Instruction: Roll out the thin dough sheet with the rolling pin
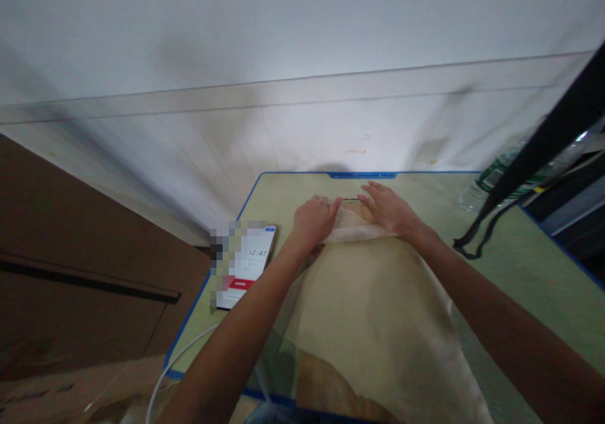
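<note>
A thin, beige, partly see-through cloth (373, 298) lies over the table and hangs past its near edge. Its far end narrows to a folded, lighter band. My left hand (316, 221) is closed on the left corner of that far end, fingers bent. At the right corner, my right hand (390, 210) pinches the edge between thumb and forefinger, its other fingers stretched forward. Between my fingertips runs a short, thin dark strip (350, 199) along the cloth's edge; its kind is too small to make out.
The pale green table (510, 285) has a blue rim and meets a white wall. Left of my left arm lies a phone (250, 260); a white cable (182, 351) runs nearby. On the right are a clear plastic bottle (496, 178) and a hanging black strap (534, 140).
</note>
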A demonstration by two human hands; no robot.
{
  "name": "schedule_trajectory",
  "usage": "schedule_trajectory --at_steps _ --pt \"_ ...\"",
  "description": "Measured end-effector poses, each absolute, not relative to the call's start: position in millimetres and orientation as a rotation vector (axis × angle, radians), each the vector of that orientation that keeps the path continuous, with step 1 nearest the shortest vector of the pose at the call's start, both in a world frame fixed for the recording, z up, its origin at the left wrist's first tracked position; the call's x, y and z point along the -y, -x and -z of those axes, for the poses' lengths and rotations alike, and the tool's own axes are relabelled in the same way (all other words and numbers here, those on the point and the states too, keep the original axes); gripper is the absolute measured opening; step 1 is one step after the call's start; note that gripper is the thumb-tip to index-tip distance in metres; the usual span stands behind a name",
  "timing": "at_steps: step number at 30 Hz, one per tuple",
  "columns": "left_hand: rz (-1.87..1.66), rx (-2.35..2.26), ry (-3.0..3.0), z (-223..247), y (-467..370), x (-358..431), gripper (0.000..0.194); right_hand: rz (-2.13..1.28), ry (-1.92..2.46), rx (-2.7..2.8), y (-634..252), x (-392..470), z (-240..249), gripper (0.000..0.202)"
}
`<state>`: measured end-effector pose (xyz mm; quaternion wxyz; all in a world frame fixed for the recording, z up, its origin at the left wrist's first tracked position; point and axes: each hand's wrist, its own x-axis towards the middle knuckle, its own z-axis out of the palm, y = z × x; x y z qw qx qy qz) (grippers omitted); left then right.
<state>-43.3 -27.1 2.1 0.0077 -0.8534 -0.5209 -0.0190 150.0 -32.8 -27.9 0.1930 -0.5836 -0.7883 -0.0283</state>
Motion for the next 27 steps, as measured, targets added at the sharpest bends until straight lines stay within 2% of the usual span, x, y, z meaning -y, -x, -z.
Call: schedule_trajectory --at_steps 4,9,18,27 --pt "0.081 1.607 2.670 -5 45 44 0.050 0.014 1.741 2.157 -148 45 27 0.046" --pt "0.212 1.719 2.608 -9 44 79 0.050 0.167 1.939 2.081 -143 75 29 0.041" --pt "0.409 1.642 2.547 13 50 148 0.042 0.454 1.854 2.080 -144 149 50 0.046" --pt "0.281 1.505 2.614 17 66 189 0.058 0.485 1.837 2.048 -137 196 55 0.050"
